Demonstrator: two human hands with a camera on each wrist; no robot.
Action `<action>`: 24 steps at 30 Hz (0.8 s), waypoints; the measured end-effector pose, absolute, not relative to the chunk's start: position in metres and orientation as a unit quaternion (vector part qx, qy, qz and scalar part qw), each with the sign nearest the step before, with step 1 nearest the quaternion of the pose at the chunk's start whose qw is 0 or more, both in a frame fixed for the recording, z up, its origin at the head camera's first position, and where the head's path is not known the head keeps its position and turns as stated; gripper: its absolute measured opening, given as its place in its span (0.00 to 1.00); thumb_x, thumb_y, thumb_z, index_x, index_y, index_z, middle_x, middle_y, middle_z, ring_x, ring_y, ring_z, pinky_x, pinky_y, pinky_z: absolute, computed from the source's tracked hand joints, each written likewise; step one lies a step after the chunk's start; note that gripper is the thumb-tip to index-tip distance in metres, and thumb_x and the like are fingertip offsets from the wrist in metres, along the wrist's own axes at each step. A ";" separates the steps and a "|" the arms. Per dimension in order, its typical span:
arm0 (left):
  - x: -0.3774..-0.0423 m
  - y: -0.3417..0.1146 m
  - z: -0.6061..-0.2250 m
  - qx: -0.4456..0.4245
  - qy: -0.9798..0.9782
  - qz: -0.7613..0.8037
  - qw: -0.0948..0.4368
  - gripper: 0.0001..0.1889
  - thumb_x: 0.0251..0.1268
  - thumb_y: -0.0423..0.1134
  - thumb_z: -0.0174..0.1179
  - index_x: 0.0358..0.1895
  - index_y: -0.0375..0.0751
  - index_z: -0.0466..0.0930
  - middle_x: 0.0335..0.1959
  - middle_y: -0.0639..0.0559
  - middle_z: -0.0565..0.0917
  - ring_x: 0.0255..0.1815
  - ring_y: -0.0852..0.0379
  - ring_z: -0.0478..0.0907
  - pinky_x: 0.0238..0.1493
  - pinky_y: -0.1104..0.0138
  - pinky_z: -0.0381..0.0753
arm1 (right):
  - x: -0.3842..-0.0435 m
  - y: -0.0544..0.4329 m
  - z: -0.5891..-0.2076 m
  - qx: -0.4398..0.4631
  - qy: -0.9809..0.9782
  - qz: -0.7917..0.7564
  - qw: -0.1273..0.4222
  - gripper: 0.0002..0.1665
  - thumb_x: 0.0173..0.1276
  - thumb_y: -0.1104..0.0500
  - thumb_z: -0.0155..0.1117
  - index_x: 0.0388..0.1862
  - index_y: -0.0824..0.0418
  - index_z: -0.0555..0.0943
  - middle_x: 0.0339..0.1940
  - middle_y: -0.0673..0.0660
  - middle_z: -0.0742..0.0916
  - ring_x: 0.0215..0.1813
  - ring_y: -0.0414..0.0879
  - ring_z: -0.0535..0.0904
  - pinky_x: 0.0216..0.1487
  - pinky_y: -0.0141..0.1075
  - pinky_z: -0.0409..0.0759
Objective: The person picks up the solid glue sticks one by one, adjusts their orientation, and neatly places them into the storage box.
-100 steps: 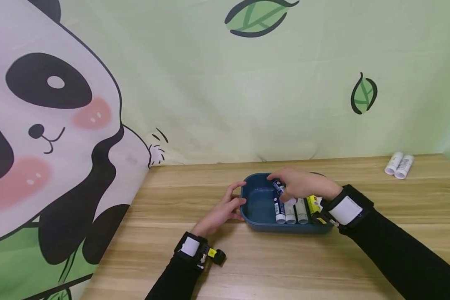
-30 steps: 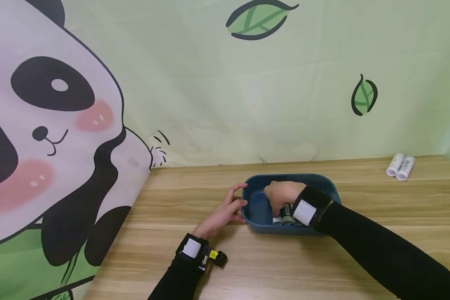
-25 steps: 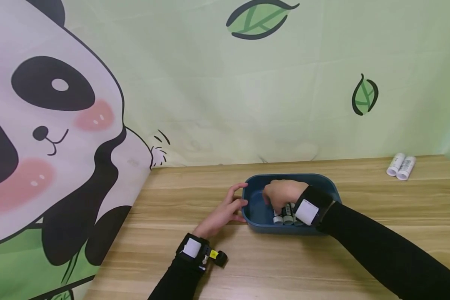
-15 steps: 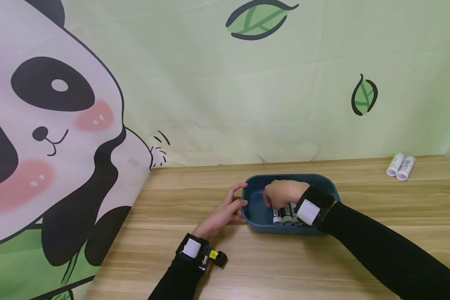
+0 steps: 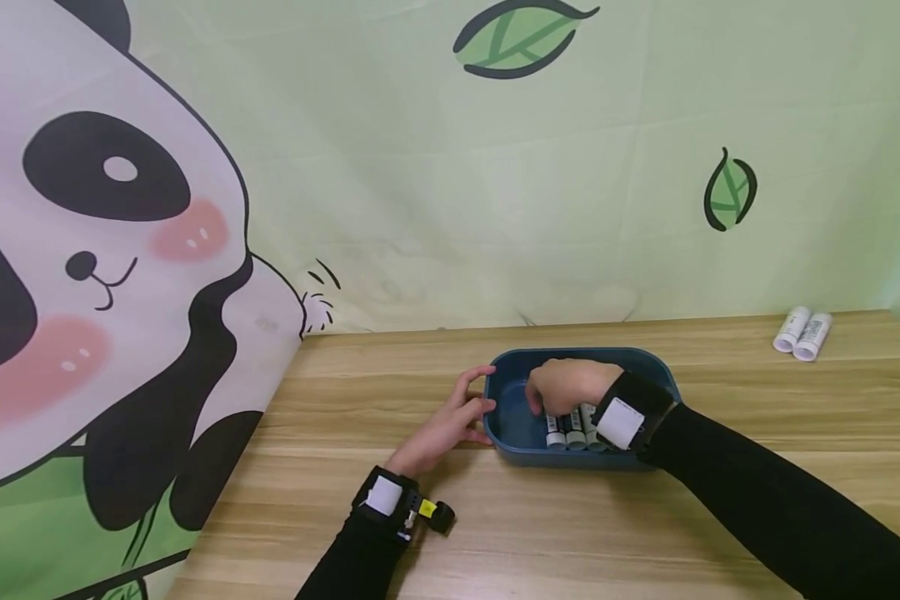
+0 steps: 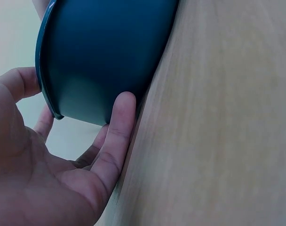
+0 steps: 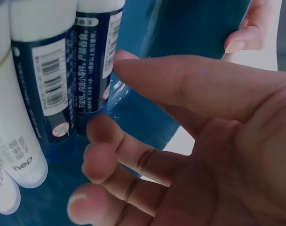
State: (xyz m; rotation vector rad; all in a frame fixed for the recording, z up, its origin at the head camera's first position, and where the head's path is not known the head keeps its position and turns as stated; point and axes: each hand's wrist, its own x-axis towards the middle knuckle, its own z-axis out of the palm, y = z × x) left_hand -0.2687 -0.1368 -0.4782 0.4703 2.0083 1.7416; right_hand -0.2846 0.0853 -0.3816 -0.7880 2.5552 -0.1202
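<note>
A dark blue bin [image 5: 513,454] stands on the table with a row of glue sticks [image 5: 574,437] lying in it. My left hand [image 5: 444,429] rests against the bin's left end; its fingers [image 6: 122,115] touch the outer wall and rim. Down inside the bin is my right hand [image 5: 572,386], which covers part of the row. In the right wrist view its thumb touches the side of the end navy-labelled glue stick [image 7: 93,61], and the fingertips [image 7: 103,129] are at that stick's lower end. A second navy-labelled stick [image 7: 49,89] lies beside it, then white ones [image 7: 13,132].
Two white glue sticks [image 5: 801,333] lie side by side on the wooden table [image 5: 570,533] at the back right. Behind the table hangs a pale green backdrop [image 5: 390,183] with a panda print.
My right hand, which held a navy glue stick above the row 3.3 seconds ago, is now lower in the bin beside the sticks. In the last second it shifts only slightly. The left hand stays put.
</note>
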 end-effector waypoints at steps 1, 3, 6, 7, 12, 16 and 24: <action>-0.269 -0.137 -0.478 0.170 0.726 0.630 0.220 0.31 0.80 0.39 0.45 0.81 0.56 0.50 0.69 0.31 0.66 0.59 0.46 0.77 0.52 0.58 0.86 | -0.285 0.086 -0.382 -0.285 0.929 -0.049 0.230 0.13 0.67 0.73 0.61 0.40 0.57 0.86 0.38 0.53 0.83 0.38 0.47 0.76 0.35 0.35 0.74; -0.269 -0.137 -0.479 0.168 0.724 0.631 0.221 0.31 0.80 0.39 0.45 0.81 0.56 0.50 0.69 0.32 0.66 0.57 0.47 0.77 0.51 0.59 0.86 | -0.286 0.088 -0.382 -0.284 0.929 -0.063 0.230 0.13 0.68 0.73 0.60 0.42 0.57 0.86 0.40 0.54 0.83 0.34 0.46 0.76 0.31 0.34 0.71; -0.270 -0.137 -0.479 0.168 0.722 0.634 0.220 0.31 0.80 0.39 0.45 0.81 0.56 0.50 0.66 0.34 0.68 0.54 0.49 0.78 0.50 0.59 0.86 | -0.287 0.092 -0.382 -0.290 0.927 -0.081 0.223 0.14 0.69 0.72 0.59 0.45 0.58 0.86 0.43 0.55 0.84 0.30 0.44 0.75 0.27 0.32 0.69; -0.270 -0.137 -0.479 0.167 0.721 0.635 0.220 0.31 0.79 0.39 0.45 0.81 0.56 0.50 0.66 0.34 0.68 0.53 0.49 0.79 0.49 0.60 0.86 | -0.288 0.093 -0.381 -0.292 0.927 -0.087 0.220 0.14 0.70 0.72 0.59 0.45 0.58 0.86 0.45 0.55 0.84 0.29 0.44 0.75 0.26 0.32 0.69; -0.270 -0.136 -0.478 0.168 0.720 0.636 0.221 0.31 0.80 0.39 0.46 0.81 0.55 0.50 0.64 0.35 0.69 0.51 0.50 0.79 0.50 0.58 0.86 | -0.289 0.100 -0.378 -0.308 0.922 -0.110 0.209 0.12 0.71 0.69 0.60 0.48 0.60 0.86 0.47 0.57 0.84 0.31 0.43 0.77 0.29 0.32 0.73; -0.269 -0.136 -0.477 0.168 0.723 0.632 0.222 0.30 0.81 0.40 0.46 0.81 0.56 0.50 0.66 0.33 0.68 0.52 0.49 0.79 0.51 0.57 0.86 | -0.290 0.110 -0.373 -0.316 0.918 -0.137 0.198 0.13 0.74 0.67 0.59 0.53 0.64 0.85 0.52 0.61 0.84 0.37 0.46 0.79 0.33 0.33 0.76; -0.269 -0.136 -0.478 0.162 0.722 0.636 0.220 0.30 0.81 0.40 0.47 0.80 0.58 0.51 0.68 0.33 0.67 0.52 0.48 0.80 0.50 0.59 0.86 | -0.290 0.135 -0.365 -0.314 0.908 -0.238 0.145 0.14 0.76 0.67 0.56 0.55 0.68 0.83 0.53 0.65 0.84 0.42 0.50 0.78 0.41 0.39 0.77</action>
